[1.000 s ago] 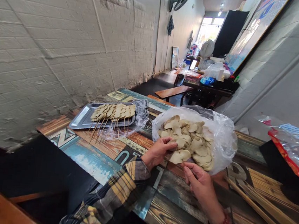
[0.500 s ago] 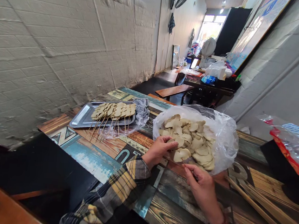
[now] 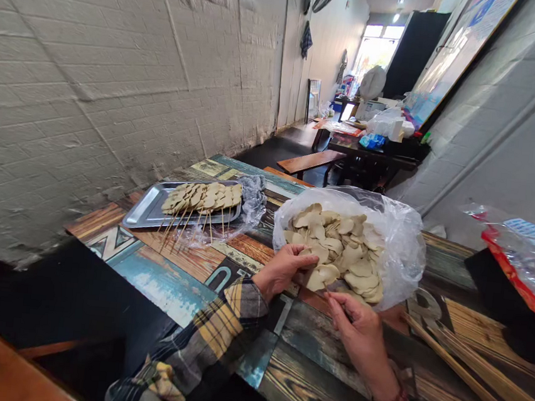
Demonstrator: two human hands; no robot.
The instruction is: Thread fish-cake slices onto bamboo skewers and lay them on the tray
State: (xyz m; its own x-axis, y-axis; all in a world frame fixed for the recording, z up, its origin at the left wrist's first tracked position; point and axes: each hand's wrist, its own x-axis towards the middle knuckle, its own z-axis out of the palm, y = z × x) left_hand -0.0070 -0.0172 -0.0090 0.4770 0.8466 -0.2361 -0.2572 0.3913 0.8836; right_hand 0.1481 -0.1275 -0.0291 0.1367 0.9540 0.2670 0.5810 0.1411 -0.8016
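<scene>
My left hand (image 3: 285, 269) is closed in a pinch at the near left side of a plastic bag (image 3: 405, 242), with a thin beige slice at its fingertips. To its right, my right hand (image 3: 358, 326) pinches a thin wooden skewer (image 3: 327, 292), mostly hidden by the fingers. One flat beige slice (image 3: 322, 276) sits at the skewer's far end, between the two hands. Many loose slices (image 3: 354, 259) of the same kind are heaped in the open bag. On a metal tray (image 3: 146, 211) to the left lie skewered slices (image 3: 201, 197), their sticks poking over the near rim.
Bare skewers (image 3: 473, 365) lie in a bundle at the right of the patterned wooden table (image 3: 314, 350). Crumpled clear plastic (image 3: 253, 202) rests beside the tray. A red and clear package (image 3: 521, 269) stands at far right. A bench (image 3: 311, 162) is beyond the table.
The slice on the skewer has shifted slightly left, with its angle a little changed. Both hands stay in nearly the same place, and the whole view moves slightly.
</scene>
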